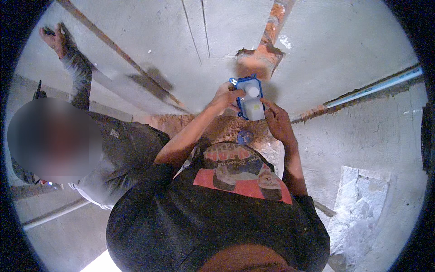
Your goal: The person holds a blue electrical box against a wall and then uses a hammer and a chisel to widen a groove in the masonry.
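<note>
In front of the wall I have a blue-rimmed electrical box [255,109] with a pale inside, a round whitish shape in its upper part and a small yellowish patch below. My left hand [225,98] grips its left side, the thumb lying over the front face. At the right edge, my right hand [278,122] has its index finger stretched along the rim and the other fingers bent against the side. Just above the box, a rough square recess [253,59] is cut into the plaster, exposing orange brick.
A chased groove [275,20] runs up from the recess. To the right, a light-blue pipe [376,86] lies in a wall channel. A co-worker [131,145] stands close on my left, one hand [56,41] raised at the wall. Rubble and a round blue thing [245,137] are below the box.
</note>
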A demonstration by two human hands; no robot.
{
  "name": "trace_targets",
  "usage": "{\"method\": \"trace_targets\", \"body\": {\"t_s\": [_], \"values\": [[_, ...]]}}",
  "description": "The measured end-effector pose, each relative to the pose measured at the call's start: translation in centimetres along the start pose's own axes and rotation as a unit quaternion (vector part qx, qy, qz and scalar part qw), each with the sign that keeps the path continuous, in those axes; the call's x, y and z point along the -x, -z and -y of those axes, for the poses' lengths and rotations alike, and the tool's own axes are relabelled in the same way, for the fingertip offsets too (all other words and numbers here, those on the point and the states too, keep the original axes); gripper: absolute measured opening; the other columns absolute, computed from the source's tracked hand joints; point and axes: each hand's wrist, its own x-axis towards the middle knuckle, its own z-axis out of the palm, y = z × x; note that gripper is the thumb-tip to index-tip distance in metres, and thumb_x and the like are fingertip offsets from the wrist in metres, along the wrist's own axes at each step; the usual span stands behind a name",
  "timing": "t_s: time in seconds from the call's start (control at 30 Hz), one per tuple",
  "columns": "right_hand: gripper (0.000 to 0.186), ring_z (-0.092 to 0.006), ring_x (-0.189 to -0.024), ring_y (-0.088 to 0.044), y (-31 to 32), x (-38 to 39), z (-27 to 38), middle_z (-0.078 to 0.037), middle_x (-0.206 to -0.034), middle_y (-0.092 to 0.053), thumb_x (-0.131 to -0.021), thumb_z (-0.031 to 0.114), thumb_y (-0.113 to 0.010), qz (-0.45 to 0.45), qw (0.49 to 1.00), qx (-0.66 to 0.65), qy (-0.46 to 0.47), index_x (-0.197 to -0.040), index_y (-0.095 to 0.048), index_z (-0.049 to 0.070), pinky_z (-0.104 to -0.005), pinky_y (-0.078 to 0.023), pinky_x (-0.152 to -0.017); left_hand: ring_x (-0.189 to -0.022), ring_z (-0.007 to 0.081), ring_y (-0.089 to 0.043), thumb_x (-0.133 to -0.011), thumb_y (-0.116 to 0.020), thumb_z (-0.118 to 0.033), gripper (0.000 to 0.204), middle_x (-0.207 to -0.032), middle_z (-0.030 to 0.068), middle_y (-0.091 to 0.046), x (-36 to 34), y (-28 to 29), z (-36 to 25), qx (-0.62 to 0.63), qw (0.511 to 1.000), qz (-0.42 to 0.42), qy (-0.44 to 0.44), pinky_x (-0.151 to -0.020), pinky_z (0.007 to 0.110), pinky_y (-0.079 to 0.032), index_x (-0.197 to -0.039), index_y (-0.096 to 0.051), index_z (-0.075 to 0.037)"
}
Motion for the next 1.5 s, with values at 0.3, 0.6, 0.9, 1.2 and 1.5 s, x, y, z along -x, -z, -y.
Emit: {"method": "trace_targets", "body": {"t_s": [0.3,0.6,0.9,1.2,1.5], "values": [[0.036,-0.0406,-0.107,-0.057,-1.9,-1.5,1.3,-0.025,-0.116,-0.059,-0.089,0.007,-0.044,0.165,0.977,0.131,0.043,-0.124,-0.053,0.003,-0.0434,-0.044,-0.093,-0.094,0.0313,-0.059,-0.077,-0.065,-0.033,0.047,-0.107,0.0125,-0.059,1.9,3.4,4.6,0.056,0.995,-0.017,0.08,-0.074,0.053,-0.053,-0.115,-0.055,-0.006],[0.034,-0.0414,-0.102,-0.058,-3.4,-3.2,4.8,-0.024,-0.113,-0.06,-0.089,0.008,-0.045,0.296,0.927,0.226,0.045,-0.122,-0.055,0.004,-0.0466,-0.046,-0.091,-0.094,0.0289,-0.056,-0.074,-0.068,-0.033,0.051,-0.109,0.0127,-0.058,4.0,5.2,6.2,0.023,0.992,-0.079,0.099,-0.081,0.054,-0.051,-0.116,-0.057,-0.006],[0.042,-0.04,-0.088,-0.064,-5.4,-3.2,1.1,-0.022,-0.1,-0.065,-0.084,0.011,-0.051,0.31,0.91,0.224,0.162,-0.125,-0.055,0.015,-0.0476,-0.051,-0.076,-0.094,0.0242,-0.059,-0.08,-0.064,-0.037,0.05,-0.111,0.0091,-0.061,4.6,6.4,9.2,-0.013,0.989,-0.018,0.149,-0.068,0.045,-0.054,-0.12,-0.057,-0.008],[0.047,-0.0409,-0.086,-0.063,-5.5,-2.9,1.7,-0.021,-0.102,-0.064,-0.082,0.006,-0.051,0.356,0.884,0.278,0.117,-0.128,-0.054,0.019,-0.049,-0.05,-0.075,-0.087,0.0176,-0.053,-0.078,-0.06,-0.046,0.046,-0.098,0.0063,-0.06,5.4,5.6,10.6,0.001,0.986,0.051,0.156,-0.078,0.035,-0.043,-0.105,-0.061,-0.007],[0.037,-0.0433,-0.088,-0.061,-5.2,-3.9,-0.9,-0.021,-0.102,-0.064,-0.085,0.013,-0.05,0.298,0.916,0.235,0.126,-0.122,-0.055,0.011,-0.0507,-0.05,-0.077,-0.092,0.019,-0.052,-0.079,-0.059,-0.048,0.053,-0.099,0.0068,-0.06,6.2,4.8,8.9,-0.049,0.985,0.022,0.162,-0.078,0.034,-0.04,-0.109,-0.061,-0.005]]}}
